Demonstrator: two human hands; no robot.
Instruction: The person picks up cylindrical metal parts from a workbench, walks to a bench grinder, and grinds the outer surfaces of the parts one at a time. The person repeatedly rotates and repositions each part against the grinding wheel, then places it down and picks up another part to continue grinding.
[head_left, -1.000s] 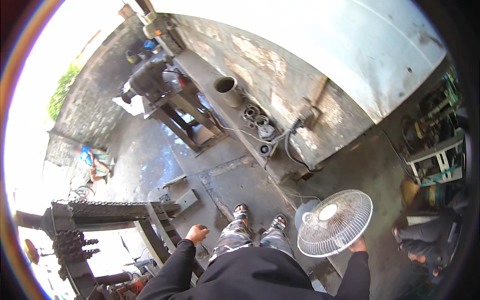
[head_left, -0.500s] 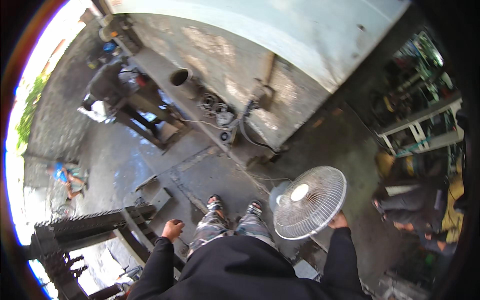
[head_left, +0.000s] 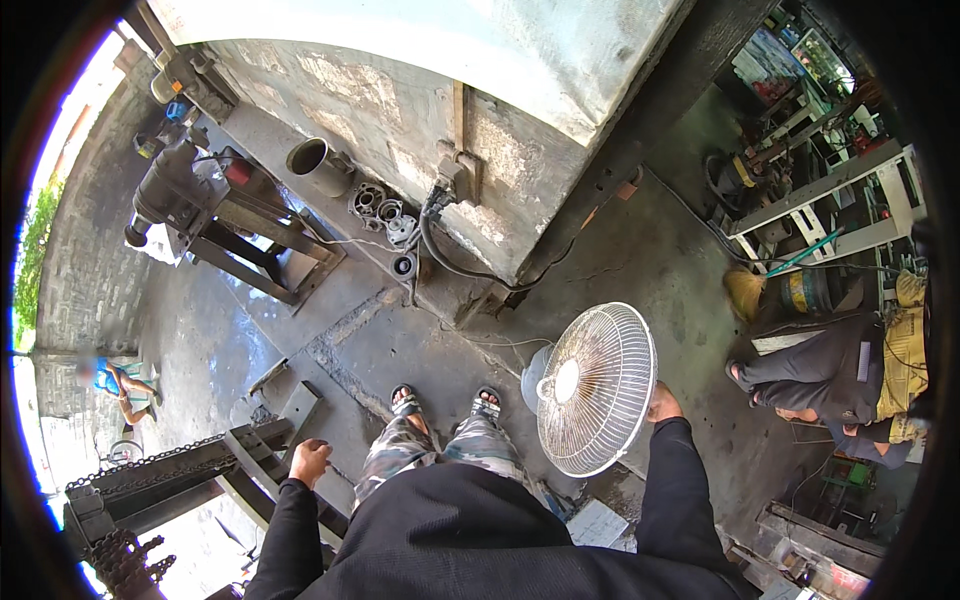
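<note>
A round fan (head_left: 597,392) with a pale wire guard and a white hub stands on the floor to the right of my legs, tilted up. My right hand (head_left: 664,403) is at the right edge of its guard. The fingers are partly hidden there, so whether they grip or only touch it cannot be told. My left hand (head_left: 310,462) hangs empty at my left side, its fingers loosely bent and the thumb apart. Nearest to it is a dark steel frame (head_left: 245,455) with a chain.
A low ledge runs along the wall, bearing a metal cylinder (head_left: 318,165) and several ring-shaped castings (head_left: 375,207). A bench machine (head_left: 170,185) stands far left. At right are a person in dark trousers (head_left: 815,375) and a metal rack (head_left: 830,225). Another person in blue (head_left: 120,378) sits far left.
The view has shifted, so the surroundings and the fan sit further left in it. The fan's guard has turned a little relative to my right hand. My left hand stays empty.
</note>
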